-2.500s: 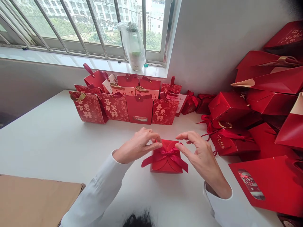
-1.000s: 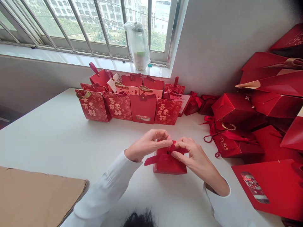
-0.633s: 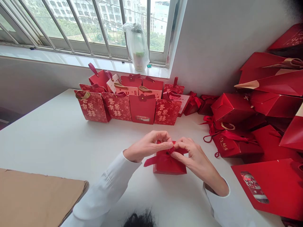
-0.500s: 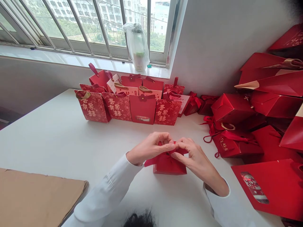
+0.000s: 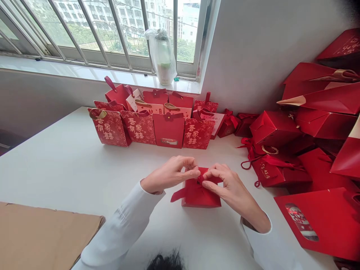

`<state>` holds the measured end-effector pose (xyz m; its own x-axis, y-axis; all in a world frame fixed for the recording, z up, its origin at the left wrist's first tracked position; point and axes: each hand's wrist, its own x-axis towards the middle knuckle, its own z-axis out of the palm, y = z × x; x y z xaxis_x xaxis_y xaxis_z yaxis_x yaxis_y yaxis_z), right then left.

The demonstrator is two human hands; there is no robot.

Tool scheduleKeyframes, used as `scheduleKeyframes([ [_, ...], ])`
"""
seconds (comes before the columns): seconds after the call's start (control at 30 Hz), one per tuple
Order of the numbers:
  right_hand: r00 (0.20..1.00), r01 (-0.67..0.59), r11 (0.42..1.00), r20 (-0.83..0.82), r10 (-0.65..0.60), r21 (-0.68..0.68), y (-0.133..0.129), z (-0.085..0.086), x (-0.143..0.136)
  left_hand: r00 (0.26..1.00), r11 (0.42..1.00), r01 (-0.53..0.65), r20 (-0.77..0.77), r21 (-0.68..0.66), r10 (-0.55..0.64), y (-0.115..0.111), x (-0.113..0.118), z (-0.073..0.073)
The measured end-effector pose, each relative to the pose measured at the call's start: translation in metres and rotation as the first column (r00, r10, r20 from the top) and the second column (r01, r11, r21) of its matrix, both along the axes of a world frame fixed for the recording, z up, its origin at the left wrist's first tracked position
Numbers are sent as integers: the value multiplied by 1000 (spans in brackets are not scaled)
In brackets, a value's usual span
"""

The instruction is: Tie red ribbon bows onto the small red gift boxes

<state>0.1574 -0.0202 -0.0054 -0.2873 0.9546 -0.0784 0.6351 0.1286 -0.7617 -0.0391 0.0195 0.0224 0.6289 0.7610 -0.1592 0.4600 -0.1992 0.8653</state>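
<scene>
A small red gift box stands on the white table in front of me. Red ribbon is gathered at its top, one tail sticking out past the left side. My left hand reaches over the box from the left, thumb and fingers pinched on the ribbon by the knot. From the right, my right hand pinches the ribbon at the same knot, its thumb low against the box top. The fingertips of the two hands are a small gap apart. Fingers partly hide the knot.
Rows of red printed gift bags stand below the window sill. On the right, red boxes are heaped against the wall. A brown cardboard sheet lies at the lower left. A bagged bottle stands on the sill.
My left hand has shifted slightly left, uncovering more of the box top. The fingertips have drawn apart a little, and the left ribbon tail shows more fully.
</scene>
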Motion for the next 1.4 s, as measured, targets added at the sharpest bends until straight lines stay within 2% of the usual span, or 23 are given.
scheduleKeyframes([
  [0.17,1000,0,1000,13,0,15,0,1,0,998,999,3,64,-46,0,2,-2,-1],
  [0.33,1000,-11,1000,17,11,26,0,1,0,971,966,89,237,-244,-30,2,-1,-6],
  [0.43,1000,-10,1000,14,9,18,0,0,-1,968,951,86,249,-298,-9,1,0,-8],
  [0.57,1000,-15,1000,25,15,27,1,0,0,990,964,30,141,-266,8,-1,2,-8],
  [0.7,999,-19,999,27,18,39,1,-1,0,996,989,-83,-1,-124,84,-3,0,-4],
  [0.83,1000,-16,999,18,15,35,1,-1,0,995,999,-48,-95,-25,45,-3,-3,0],
  [0.93,1000,-17,999,24,16,43,0,-1,0,996,1000,-22,-90,6,23,-2,-1,-1],
  [1.0,999,-16,999,28,15,46,1,-1,0,1000,1000,-2,-26,-22,2,-1,1,-5],
  [1.17,999,-21,999,28,20,47,1,-3,1,990,980,19,137,-200,9,-1,7,-12],
  [1.4,1000,-8,1000,8,8,14,1,-2,0,993,971,-23,106,-237,49,-2,9,-11],
])
